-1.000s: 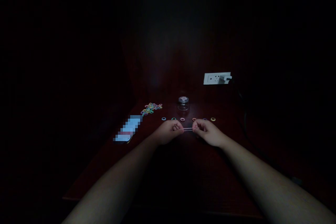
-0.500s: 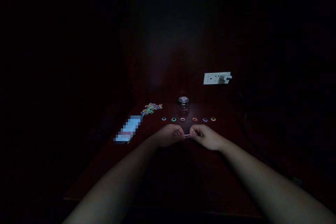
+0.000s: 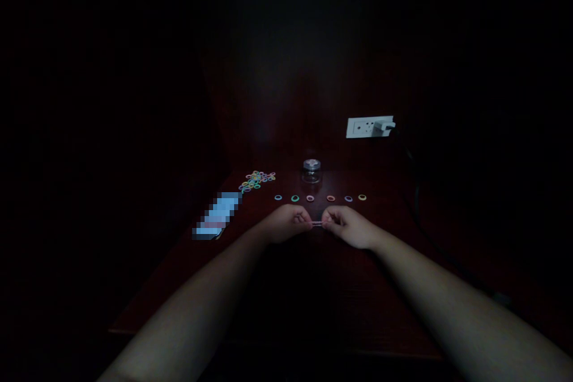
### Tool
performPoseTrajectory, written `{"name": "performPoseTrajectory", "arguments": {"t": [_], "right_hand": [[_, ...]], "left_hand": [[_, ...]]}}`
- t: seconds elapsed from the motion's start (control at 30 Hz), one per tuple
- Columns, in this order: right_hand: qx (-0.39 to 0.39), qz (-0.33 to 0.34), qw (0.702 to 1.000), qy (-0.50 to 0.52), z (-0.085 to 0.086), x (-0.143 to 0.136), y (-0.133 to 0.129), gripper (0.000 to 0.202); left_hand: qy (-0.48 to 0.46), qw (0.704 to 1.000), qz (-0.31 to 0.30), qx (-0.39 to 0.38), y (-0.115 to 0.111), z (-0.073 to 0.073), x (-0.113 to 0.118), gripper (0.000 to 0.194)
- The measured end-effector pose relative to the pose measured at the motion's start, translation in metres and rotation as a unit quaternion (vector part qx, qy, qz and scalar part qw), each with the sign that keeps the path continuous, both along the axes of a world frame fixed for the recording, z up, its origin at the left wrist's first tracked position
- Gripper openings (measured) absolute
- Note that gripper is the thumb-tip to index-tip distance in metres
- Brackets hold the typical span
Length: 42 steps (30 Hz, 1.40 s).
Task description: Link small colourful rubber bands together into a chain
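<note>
Between my two hands a pink hair tie (image 3: 317,224) is stretched sideways over the table. My left hand (image 3: 289,223) pinches its left end, and my right hand (image 3: 347,225) pinches the other. Just beyond the hands several small hair ties lie spaced out in a row: blue, a green one (image 3: 295,198), a pink one (image 3: 310,198), an orange one (image 3: 330,198), a purple one (image 3: 348,199) and a yellow one (image 3: 362,197). A loose pile of mixed hair ties (image 3: 256,179) rests farther back on the left.
A clear lidded jar (image 3: 311,172) stands behind the row. To the left lies a phone-like thing (image 3: 218,215) with a blurred, bright screen. On the back wall a white socket (image 3: 369,126) holds a plug, whose dark cable (image 3: 417,197) runs down the right side of the dark red table (image 3: 313,310).
The whole view has shifted slightly, so things sit a little higher. Both hands keep their pinch on the pink hair tie, and its two strands now look a bit farther apart.
</note>
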State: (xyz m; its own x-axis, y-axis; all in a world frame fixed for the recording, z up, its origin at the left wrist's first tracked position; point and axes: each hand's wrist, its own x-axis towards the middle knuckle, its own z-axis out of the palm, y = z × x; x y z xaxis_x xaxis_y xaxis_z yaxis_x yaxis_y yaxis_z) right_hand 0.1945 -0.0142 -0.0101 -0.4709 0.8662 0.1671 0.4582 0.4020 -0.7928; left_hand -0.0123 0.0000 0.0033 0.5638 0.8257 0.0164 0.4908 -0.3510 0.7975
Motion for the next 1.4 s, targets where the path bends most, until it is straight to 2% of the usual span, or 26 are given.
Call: {"name": "performPoseTrajectory", "arguments": {"t": [0.13,0.23,0.33,0.4,0.47,0.53,0.63,0.73,0.83,0.97,1.03,1.4], "right_hand": [[-0.011,0.005,1.000,0.009,-0.001,0.001,0.001,0.014],[-0.036,0.005,0.999,0.020,-0.002,0.003,0.004,0.016],[-0.057,0.003,0.998,0.028,-0.004,0.006,0.007,0.017],[-0.060,0.006,0.998,0.029,-0.004,0.007,0.008,0.019],[-0.057,0.010,0.998,0.028,-0.005,0.008,0.008,0.019],[-0.055,0.011,0.998,0.025,-0.005,0.008,0.008,0.020],[-0.055,0.011,0.998,0.024,-0.005,0.008,0.008,0.020],[-0.058,0.012,0.998,0.028,-0.005,0.008,0.008,0.020],[-0.068,0.008,0.997,0.037,-0.005,0.007,0.008,0.020],[-0.076,0.006,0.996,0.045,-0.003,0.006,0.008,0.022],[-0.076,0.008,0.996,0.043,-0.003,0.006,0.007,0.022],[-0.079,0.015,0.996,0.044,-0.004,0.007,0.008,0.019]], "left_hand": [[-0.011,1.000,-0.023,-0.009,0.000,-0.001,0.001,0.022],[0.002,0.999,-0.022,0.027,0.004,-0.002,-0.002,0.021],[0.051,0.989,0.047,0.134,0.011,-0.004,-0.009,0.030],[0.110,0.968,0.102,0.199,0.016,-0.005,-0.016,0.051],[0.184,0.955,0.139,0.189,0.020,-0.008,-0.021,0.071],[0.250,0.947,0.148,0.137,0.024,-0.011,-0.024,0.081],[0.297,0.936,0.161,0.095,0.028,-0.015,-0.027,0.084],[0.298,0.931,0.187,0.097,0.029,-0.015,-0.027,0.084],[0.282,0.935,0.172,0.127,0.026,-0.012,-0.024,0.081],[0.265,0.948,0.093,0.147,0.018,-0.009,-0.016,0.075],[0.265,0.951,0.075,0.140,0.016,-0.008,-0.013,0.073],[0.268,0.948,0.097,0.141,0.020,-0.011,-0.017,0.075]]}}
